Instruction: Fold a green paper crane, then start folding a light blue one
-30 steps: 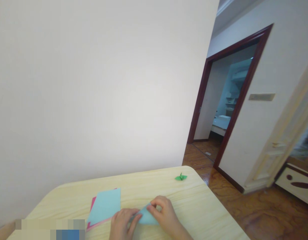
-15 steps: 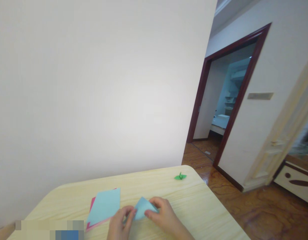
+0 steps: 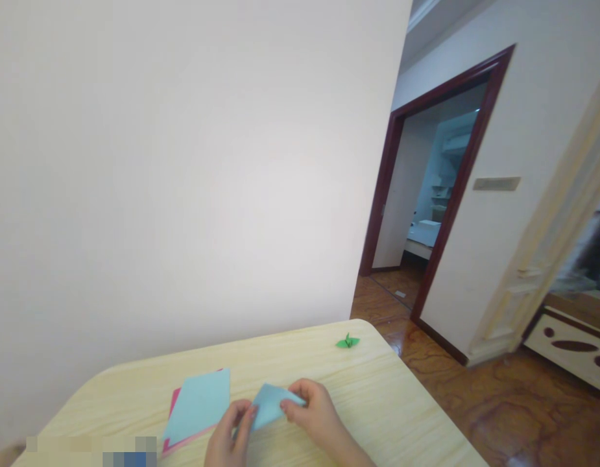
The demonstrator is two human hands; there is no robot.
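Your left hand (image 3: 228, 434) and right hand (image 3: 313, 408) are both closed on a folded light-blue paper square (image 3: 269, 405), pinching it between the fingertips over the near part of the pale wood desk (image 3: 109, 408). To the left, a light-blue sheet (image 3: 196, 405) lies on a pink sheet (image 3: 174, 405). A small green origami crane (image 3: 348, 341) sits near the desk's far right corner.

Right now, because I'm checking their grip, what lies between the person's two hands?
A folded piece of light-blue paper lies there, pinched by the left hand and the right hand, as the head view shows.
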